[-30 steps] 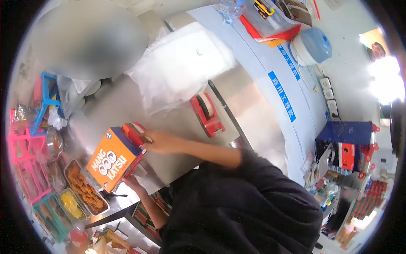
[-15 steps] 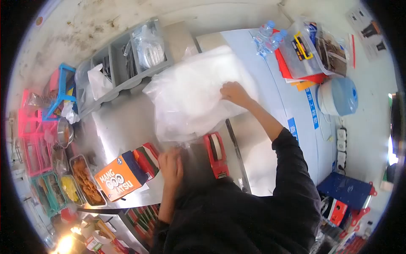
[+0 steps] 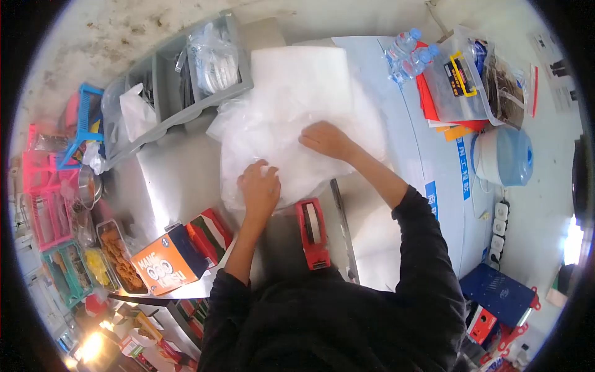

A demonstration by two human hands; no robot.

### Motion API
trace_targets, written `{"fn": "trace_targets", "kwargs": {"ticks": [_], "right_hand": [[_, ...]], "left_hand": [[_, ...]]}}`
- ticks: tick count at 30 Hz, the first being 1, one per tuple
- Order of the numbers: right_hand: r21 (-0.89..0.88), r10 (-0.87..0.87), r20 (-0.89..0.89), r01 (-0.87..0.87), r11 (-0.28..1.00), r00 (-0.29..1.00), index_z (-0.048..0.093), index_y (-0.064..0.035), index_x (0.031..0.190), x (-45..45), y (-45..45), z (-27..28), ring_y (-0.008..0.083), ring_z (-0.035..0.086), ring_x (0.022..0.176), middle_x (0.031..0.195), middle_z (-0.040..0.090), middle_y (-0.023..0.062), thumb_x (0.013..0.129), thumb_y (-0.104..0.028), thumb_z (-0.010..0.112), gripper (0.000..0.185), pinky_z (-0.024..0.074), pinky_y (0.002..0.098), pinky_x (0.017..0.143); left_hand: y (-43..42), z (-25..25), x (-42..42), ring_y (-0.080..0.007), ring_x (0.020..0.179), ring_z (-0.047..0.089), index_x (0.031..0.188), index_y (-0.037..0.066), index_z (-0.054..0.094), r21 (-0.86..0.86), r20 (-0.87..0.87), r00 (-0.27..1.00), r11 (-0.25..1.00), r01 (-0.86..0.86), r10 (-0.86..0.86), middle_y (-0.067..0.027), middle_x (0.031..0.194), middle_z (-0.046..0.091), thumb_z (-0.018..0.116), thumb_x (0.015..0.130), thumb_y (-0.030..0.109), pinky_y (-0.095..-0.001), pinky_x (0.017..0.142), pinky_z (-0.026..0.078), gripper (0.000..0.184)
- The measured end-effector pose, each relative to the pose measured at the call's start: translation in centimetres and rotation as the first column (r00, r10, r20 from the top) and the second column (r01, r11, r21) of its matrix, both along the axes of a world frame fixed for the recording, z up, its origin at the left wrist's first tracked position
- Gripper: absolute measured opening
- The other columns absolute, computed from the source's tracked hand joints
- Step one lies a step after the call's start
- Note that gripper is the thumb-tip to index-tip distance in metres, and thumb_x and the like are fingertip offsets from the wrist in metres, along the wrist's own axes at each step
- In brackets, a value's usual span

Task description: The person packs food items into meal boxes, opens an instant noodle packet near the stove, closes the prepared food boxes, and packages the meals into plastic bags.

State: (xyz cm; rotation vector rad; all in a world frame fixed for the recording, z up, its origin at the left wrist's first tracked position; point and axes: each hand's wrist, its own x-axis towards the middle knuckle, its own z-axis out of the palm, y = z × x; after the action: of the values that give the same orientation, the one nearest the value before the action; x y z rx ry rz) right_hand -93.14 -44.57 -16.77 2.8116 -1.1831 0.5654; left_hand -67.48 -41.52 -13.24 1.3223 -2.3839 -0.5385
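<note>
A clear plastic bag [image 3: 251, 149] lies crumpled on the counter in front of me. A stack of white, foam-like sheets [image 3: 300, 77] sticks out of its far side. My right hand [image 3: 325, 141] is on the bag's upper middle, its fingers curled and closed on the thin plastic. Over the bag's near left part is my left hand [image 3: 259, 186], fingers bent but apart, touching the plastic. Close to the bag's near edge stands a red tape dispenser [image 3: 313, 232] with a pale roll.
An orange printed box [image 3: 164, 263] and a red box [image 3: 209, 235] stand left of my left arm. Behind is a grey divided bin [image 3: 167, 115]. Water bottles [image 3: 409, 59] and a clear tub [image 3: 452, 93] sit at the back right. A tray of brown food [image 3: 121, 260] is far left.
My left hand has moved up and forward from the counter onto the bag. My right hand has shifted left and slightly nearer; the white sheets now show squarely beyond the bag.
</note>
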Motion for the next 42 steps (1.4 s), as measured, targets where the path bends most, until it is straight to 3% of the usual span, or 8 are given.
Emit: {"fn": "trace_targets", "kwargs": {"ticks": [6,20,25,27,32,34,38,42], "right_hand": [[0.401,-0.376,0.259,0.255,0.880,0.890,0.051,-0.0078,0.115,-4.2,3.8,2.0,0.0297,0.043,0.114,0.122,0.047,0.0115,0.067,-0.024,0.070,0.054,0.0317,0.0409,0.096],[0.498,-0.439,0.303,0.252,0.830,0.846,0.063,-0.0110,0.074,-2.1,4.3,3.1,0.0240,0.050,0.094,0.104,0.052,0.0049,0.071,-0.014,0.064,0.005,0.0414,0.0340,0.075],[0.148,-0.384,0.149,0.363,0.920,0.911,0.063,-0.0135,0.076,-1.8,2.7,3.8,0.0236,0.051,0.091,0.105,0.052,0.0021,0.074,-0.011,0.059,0.005,0.0412,0.0317,0.068],[-0.007,-0.452,0.214,0.464,0.886,0.866,0.059,-0.0115,0.074,-1.1,1.6,6.1,0.0221,0.051,0.081,0.095,0.053,0.0029,0.077,-0.012,0.057,0.004,0.0399,0.0302,0.063],[0.580,-0.739,0.562,0.461,0.672,0.372,0.048,-0.0003,0.072,-0.1,1.2,6.4,0.0209,0.051,0.065,0.068,0.051,0.0086,0.084,-0.014,0.047,0.018,0.0387,0.0312,0.058],[0.684,-0.784,0.597,0.400,0.609,0.172,0.043,0.0025,0.072,-1.1,2.0,7.4,0.0176,0.047,0.060,0.058,0.046,0.0092,0.087,-0.015,0.044,0.024,0.0380,0.0322,0.058],[0.740,-0.582,0.123,0.317,0.594,0.804,0.052,0.0007,0.090,-2.7,8.8,19.1,0.0201,0.051,0.081,0.087,0.054,0.0120,0.076,-0.016,0.062,0.024,0.0407,0.0324,0.074],[0.623,-0.604,-0.224,0.589,0.515,0.765,0.058,-0.0029,0.094,-4.7,16.5,28.6,0.0285,0.051,0.096,0.093,0.058,0.0123,0.073,-0.014,0.060,0.024,0.0385,0.0356,0.082]], "left_hand": [[-3.9,-11.4,-4.2,-0.0283,0.104,0.049,0.103,0.010,0.058,0.010,0.015,0.749,0.749,0.663,-0.663,-0.0119,0.109,0.055,0.052,0.080,0.024,-0.0428,0.087,0.038,0.028],[-6.5,-1.5,-2.3,-0.0184,0.066,0.055,0.094,-0.007,0.053,0.574,-0.467,0.738,0.802,-0.167,0.488,-0.0129,0.072,0.056,0.045,0.088,0.009,-0.0284,0.062,0.046,0.018],[-1.1,-0.1,-3.9,-0.0304,0.091,0.055,0.103,-0.011,0.051,-0.566,0.168,0.964,0.821,-0.076,0.205,-0.0239,0.098,0.056,0.049,0.086,0.020,-0.0406,0.079,0.042,0.035],[-1.7,0.5,-5.9,-0.0297,0.098,0.053,0.104,0.005,0.059,0.198,-0.043,0.697,0.678,0.708,-0.715,-0.0135,0.102,0.058,0.051,0.082,0.027,-0.0389,0.087,0.040,0.032],[-1.0,-1.1,-10.4,-0.0324,0.101,0.050,0.101,-0.009,0.053,-0.214,0.276,0.900,0.892,0.399,-0.336,-0.0261,0.109,0.051,0.054,0.082,0.034,-0.0419,0.086,0.039,0.046],[-3.6,0.4,-10.9,-0.0327,0.105,0.048,0.102,-0.006,0.054,0.353,0.419,0.830,0.908,0.224,-0.367,-0.0261,0.112,0.050,0.056,0.078,0.040,-0.0413,0.089,0.037,0.053],[-2.9,-9.3,-9.3,-0.0322,0.104,0.049,0.103,-0.001,0.057,0.257,-0.163,0.984,0.966,-0.027,0.071,-0.0229,0.112,0.052,0.057,0.073,0.051,-0.0404,0.089,0.038,0.060],[-4.3,-10.5,-10.9,-0.0324,0.103,0.050,0.111,0.001,0.052,0.002,0.008,0.952,0.952,0.305,-0.305,-0.0204,0.116,0.051,0.057,0.073,0.048,-0.0403,0.089,0.039,0.060]]}}
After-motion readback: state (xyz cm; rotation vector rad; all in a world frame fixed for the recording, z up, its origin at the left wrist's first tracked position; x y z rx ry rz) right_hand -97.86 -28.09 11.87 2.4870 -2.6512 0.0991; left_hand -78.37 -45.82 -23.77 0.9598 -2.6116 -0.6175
